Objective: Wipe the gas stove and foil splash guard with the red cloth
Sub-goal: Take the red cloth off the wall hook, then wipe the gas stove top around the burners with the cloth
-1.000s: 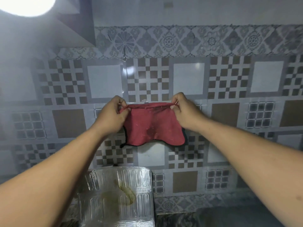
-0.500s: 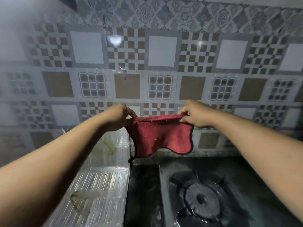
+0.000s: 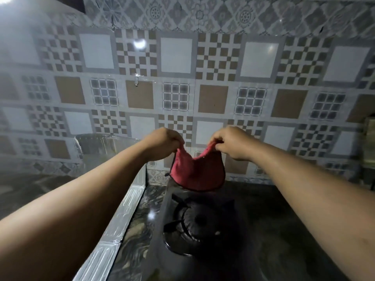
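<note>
Both hands' fingers pinch the red cloth (image 3: 197, 172) by its top corners above the gas stove (image 3: 203, 224).

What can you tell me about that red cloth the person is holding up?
The red cloth is small, soft and fuzzy-looking, like towelling, with a thin dark edging and rounded lower corners. It hangs in the air, pinched at its top corners by the left hand and the right hand, and its top edge sags into a dip between them. It hangs in front of the tiled wall, above the far edge of the gas stove, not touching it.
</note>
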